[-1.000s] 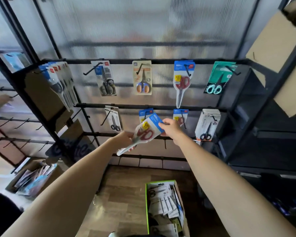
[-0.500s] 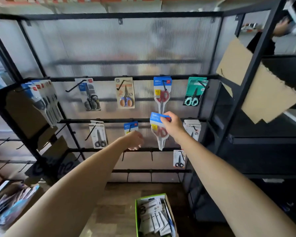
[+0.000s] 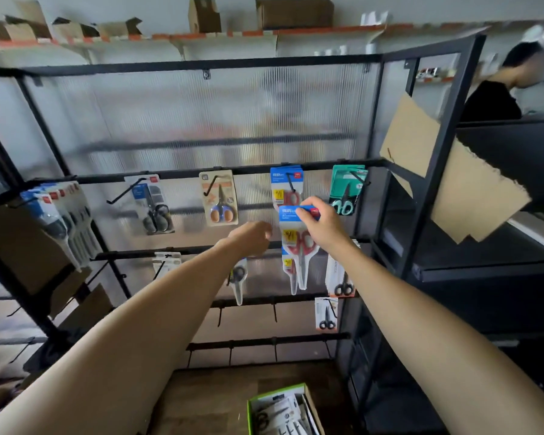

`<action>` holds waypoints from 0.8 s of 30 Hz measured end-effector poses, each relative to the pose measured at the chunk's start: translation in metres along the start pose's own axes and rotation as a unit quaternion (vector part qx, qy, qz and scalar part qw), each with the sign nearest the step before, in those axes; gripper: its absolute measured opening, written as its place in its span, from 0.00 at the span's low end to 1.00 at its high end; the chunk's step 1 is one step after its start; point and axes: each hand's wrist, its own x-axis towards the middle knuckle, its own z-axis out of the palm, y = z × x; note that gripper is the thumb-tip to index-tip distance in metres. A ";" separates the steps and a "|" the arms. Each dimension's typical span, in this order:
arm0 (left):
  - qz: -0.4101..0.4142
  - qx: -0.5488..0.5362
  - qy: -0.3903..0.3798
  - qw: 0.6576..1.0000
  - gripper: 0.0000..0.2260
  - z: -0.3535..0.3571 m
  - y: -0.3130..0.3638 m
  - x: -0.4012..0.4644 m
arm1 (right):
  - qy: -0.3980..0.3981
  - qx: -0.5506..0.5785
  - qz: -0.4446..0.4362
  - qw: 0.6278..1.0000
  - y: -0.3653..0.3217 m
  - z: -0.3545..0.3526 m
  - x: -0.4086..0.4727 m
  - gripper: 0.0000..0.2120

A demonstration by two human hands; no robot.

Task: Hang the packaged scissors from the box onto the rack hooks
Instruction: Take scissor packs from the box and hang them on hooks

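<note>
My right hand [image 3: 322,226] pinches the blue top of a packaged pair of red scissors [image 3: 297,246], held upright in front of the rack. Just above and behind it, a like package [image 3: 285,188] hangs on a hook [image 3: 291,183] of the upper bar. My left hand [image 3: 252,238] hovers to the left with curled fingers and holds nothing. The black rack [image 3: 182,175] carries several other scissor packs on its hooks. Low in view, the green-rimmed box [image 3: 275,394] holds several more packages.
Bare hooks stick out of the lower bars [image 3: 274,309]. A dark shelf unit [image 3: 484,271] with a cardboard sheet [image 3: 453,174] stands to the right. Another person [image 3: 509,89] is at the far right. Cardboard boxes sit on the high wall shelf [image 3: 201,36].
My right hand has lifted the red scissors pack from the middle row up toward the upper bar's hook. My left hand let go of the pack and hangs beside it. The view tilted upward.
</note>
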 end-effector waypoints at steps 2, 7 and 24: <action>0.000 0.024 0.023 0.999 0.16 -0.013 0.000 0.006 | 0.021 0.002 -0.010 1.000 -0.010 -0.002 0.012 0.02; -0.009 0.032 0.062 0.998 0.13 -0.032 -0.008 0.021 | 0.067 -0.030 -0.017 0.997 -0.015 0.006 0.035 0.03; 0.000 0.006 0.046 0.999 0.14 -0.024 -0.012 0.043 | 0.065 0.070 0.084 0.992 -0.015 0.021 0.059 0.08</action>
